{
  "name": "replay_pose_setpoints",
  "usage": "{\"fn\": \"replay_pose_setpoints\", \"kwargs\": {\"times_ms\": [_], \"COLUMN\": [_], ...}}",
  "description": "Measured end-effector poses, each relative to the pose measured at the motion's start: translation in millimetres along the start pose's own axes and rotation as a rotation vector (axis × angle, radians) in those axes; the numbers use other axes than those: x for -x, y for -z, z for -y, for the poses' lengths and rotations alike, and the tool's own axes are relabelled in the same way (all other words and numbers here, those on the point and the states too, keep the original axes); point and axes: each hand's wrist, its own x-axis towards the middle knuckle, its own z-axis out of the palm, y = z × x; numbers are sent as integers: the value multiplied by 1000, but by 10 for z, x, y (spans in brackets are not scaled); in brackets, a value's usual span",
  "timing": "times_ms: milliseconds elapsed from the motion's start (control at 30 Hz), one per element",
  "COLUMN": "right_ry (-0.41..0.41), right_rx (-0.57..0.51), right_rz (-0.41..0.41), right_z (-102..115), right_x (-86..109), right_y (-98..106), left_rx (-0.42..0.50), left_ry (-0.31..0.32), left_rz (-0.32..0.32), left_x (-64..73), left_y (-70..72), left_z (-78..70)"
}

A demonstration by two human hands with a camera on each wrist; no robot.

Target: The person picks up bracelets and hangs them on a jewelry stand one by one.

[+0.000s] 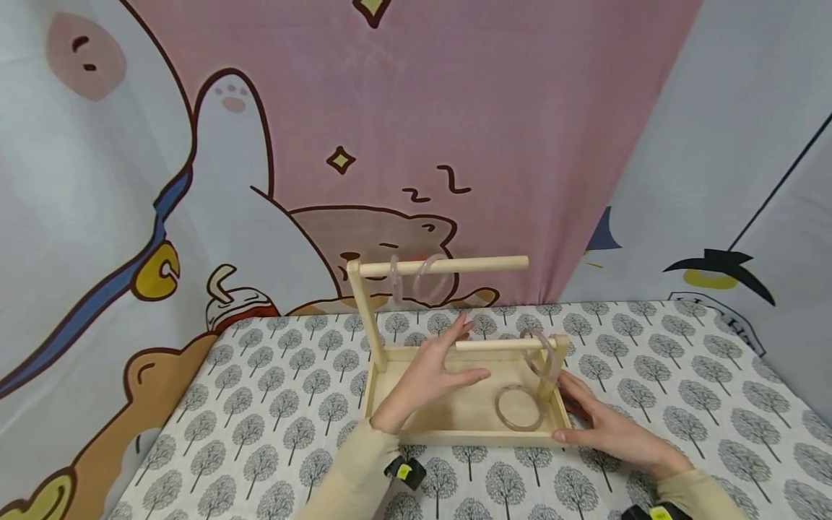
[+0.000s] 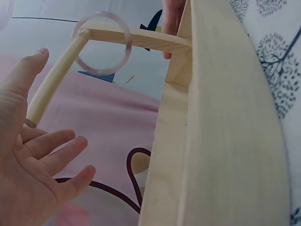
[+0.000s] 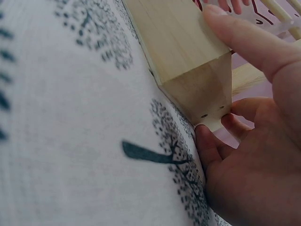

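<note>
A wooden stand has a shallow tray (image 1: 481, 438), a tall post with an upper rod (image 1: 481, 263) and a short post with a lower rod (image 1: 487, 346). Two translucent bangles, one (image 1: 394, 280) left of the other (image 1: 425, 267), hang on the upper rod. Another bangle (image 1: 551, 357) is around the lower rod near its post, and one more (image 1: 520, 428) lies flat in the tray. Beside the lower rod's free end, my left hand (image 1: 422, 375) holds nothing, its fingers spread. My right hand (image 1: 611, 430) grips the tray's right end, thumb at the front corner, fingers against the end wall (image 3: 200, 96).
The stand rests on a table covered in a tree-print cloth (image 1: 273, 404). Behind it hangs a curtain (image 1: 507, 130) with cartoon animals. Black straps (image 1: 404, 471) are around both wrists.
</note>
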Motion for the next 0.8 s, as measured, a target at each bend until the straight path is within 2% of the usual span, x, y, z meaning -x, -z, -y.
{"fn": "replay_pose_setpoints", "kwargs": {"times_ms": [233,533,700,800], "right_ry": [-25,-18,4,8], "right_rx": [-17,-1,3,-1], "right_rz": [3,-9,-12,-9], "right_z": [-10,-13,7,15], "right_x": [9,5,-7,-12], "right_y": [-15,-10,-2,-3], "left_rx": [27,45,46,28], "left_ry": [111,143,160,140], "left_rz": [15,33,103,157], "left_x": [82,154,170,165], "left_y": [-60,-160,-263,-336], "left_z": [76,153,174,179]}}
